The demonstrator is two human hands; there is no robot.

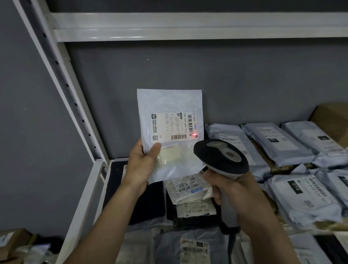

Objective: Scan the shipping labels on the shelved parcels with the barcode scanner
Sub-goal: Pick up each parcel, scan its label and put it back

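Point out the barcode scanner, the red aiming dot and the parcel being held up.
barcode scanner (221,157), head view, top of its head.
red aiming dot (194,135), head view, on the label's lower right.
held parcel (169,102), head view, bare upper bag.

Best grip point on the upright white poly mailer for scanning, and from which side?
Pinch the white poly mailer at its lower left corner, coming from below-left, as the left hand does. That leaves the shipping label uncovered for the grey barcode scanner.
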